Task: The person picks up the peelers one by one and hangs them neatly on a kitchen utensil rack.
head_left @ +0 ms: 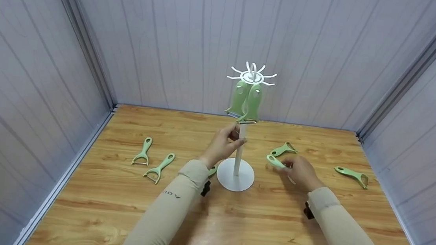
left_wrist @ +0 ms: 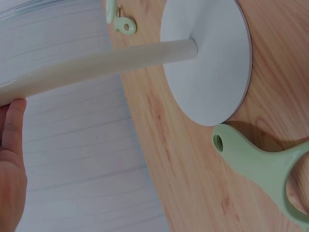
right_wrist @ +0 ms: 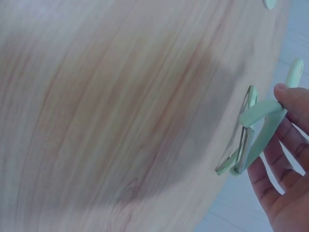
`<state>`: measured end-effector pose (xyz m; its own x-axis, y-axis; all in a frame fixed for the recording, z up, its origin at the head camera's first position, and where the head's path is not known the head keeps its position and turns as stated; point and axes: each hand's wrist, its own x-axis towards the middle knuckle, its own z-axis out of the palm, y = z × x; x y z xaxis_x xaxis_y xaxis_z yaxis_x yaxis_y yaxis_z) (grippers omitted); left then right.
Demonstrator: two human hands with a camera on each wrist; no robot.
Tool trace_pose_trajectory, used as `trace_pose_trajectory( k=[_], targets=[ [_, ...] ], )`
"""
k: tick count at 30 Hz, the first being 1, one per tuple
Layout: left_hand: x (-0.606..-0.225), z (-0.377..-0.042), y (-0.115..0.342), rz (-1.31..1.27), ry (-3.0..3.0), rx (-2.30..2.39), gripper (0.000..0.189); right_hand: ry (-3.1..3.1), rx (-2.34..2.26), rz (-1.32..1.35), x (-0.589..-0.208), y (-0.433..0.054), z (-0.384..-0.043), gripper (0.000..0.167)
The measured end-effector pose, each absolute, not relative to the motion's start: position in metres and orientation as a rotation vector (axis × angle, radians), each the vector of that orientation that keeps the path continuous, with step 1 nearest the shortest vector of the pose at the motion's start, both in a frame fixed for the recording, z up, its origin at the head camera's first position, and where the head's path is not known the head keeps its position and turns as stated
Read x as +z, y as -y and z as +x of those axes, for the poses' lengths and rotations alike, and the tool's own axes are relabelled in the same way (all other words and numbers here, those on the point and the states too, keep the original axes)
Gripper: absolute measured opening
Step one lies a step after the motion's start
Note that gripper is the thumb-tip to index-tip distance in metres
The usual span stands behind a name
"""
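Observation:
A white stand with a round base, an upright pole and a ring of hooks stands upright on the table. Two green peelers hang from its hooks. My left hand grips the pole below them, fingers and thumb around it. Between thumb and fingers, my right hand pinches a green peeler by its handle, raised over the table right of the stand. Another peeler lies just beyond it. Beside the base lies a peeler that my left forearm partly hides in the head view.
Two green peelers lie on the wooden table to the left. One more peeler is near the right edge. Pale panel walls enclose the table at the back and both sides.

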<state>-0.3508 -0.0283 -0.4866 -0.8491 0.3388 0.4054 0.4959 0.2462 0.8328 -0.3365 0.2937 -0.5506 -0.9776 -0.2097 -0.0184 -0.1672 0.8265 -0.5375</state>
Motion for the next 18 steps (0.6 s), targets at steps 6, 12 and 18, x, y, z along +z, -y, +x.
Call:
trace_pose_trajectory(
  k=[6, 12, 18],
  targets=[
    [-0.486, -0.349, 0.028, -0.791, 2.374, -1.647, 0.014, -2.945, -0.89, -0.303, -0.543, -0.295, -0.332, 0.016],
    [-0.487, -0.35, 0.029, -0.791, 2.383, -1.636, 0.016, -2.973, -0.973, -0.294, -0.537, -0.291, -0.327, 0.02],
    [-0.486, -0.35, 0.029, -0.815, 2.371, -1.65, 0.016, -3.081, -1.007, -0.372, -0.53, -0.286, -0.324, 0.022]
  ],
)
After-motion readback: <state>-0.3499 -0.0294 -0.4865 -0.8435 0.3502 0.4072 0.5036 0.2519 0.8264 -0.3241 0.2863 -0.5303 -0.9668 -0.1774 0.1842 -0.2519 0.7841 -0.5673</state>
